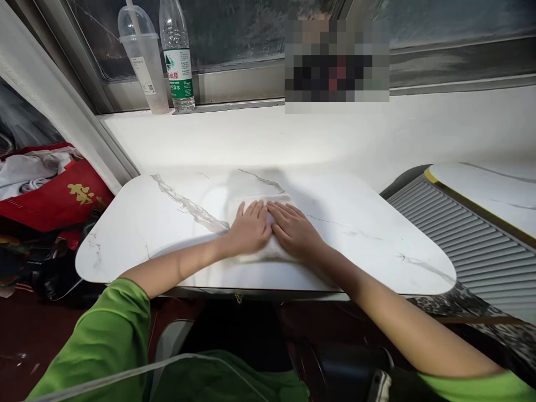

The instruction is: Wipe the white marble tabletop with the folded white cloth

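A white, soft-looking folded piece [270,252], perhaps cloth, lies on the white marble-patterned table [138,234]. My left hand [250,229] rests flat on its left part, fingers stretched away from me. On its right part lies my right hand [294,230], palm down with the fingers extended. Both hands press side by side, their thumbs and fingertips nearly touching. Most of the white piece is hidden under them, and only its edges and a strip between the hands show.
On the window ledge stand a clear plastic cup [146,72] with a straw and a water bottle [178,72]. A red bag [62,190] holding white items sits at the left. At the right are a ribbed grey panel [460,245] and another marble-patterned top [498,190].
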`<state>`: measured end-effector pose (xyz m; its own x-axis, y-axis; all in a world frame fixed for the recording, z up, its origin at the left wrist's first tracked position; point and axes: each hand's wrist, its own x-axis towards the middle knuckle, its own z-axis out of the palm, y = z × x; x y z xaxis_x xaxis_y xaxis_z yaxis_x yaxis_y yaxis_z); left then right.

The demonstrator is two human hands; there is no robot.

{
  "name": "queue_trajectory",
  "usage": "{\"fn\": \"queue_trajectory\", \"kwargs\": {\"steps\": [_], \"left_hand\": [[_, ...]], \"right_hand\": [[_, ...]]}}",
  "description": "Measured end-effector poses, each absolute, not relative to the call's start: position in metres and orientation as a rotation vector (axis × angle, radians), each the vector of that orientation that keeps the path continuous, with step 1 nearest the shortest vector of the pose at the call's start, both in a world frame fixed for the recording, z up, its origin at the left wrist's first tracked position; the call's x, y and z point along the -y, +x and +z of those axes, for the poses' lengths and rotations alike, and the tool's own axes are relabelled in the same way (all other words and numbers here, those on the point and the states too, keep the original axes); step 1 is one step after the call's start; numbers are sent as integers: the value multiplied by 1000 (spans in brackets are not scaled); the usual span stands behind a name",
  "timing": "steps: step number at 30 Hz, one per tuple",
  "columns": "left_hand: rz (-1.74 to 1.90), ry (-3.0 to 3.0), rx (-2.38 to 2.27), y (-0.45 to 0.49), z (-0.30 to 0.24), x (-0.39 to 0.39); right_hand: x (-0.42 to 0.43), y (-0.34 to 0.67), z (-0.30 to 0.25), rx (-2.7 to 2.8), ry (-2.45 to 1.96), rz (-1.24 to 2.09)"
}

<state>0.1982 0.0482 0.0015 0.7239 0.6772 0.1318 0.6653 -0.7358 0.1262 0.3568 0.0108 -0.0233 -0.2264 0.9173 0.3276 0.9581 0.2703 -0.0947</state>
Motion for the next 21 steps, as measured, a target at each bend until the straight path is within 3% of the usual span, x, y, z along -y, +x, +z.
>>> {"fn": "queue_trajectory", "kwargs": {"steps": [9,21], "left_hand": [[187,2846,-835,263,6,11],[185,2768,-1010,317,5,-88]], "right_hand": [[74,417,-33,2052,-1748,-318],[-48,461,-24,2032,-1803,-166]]}}
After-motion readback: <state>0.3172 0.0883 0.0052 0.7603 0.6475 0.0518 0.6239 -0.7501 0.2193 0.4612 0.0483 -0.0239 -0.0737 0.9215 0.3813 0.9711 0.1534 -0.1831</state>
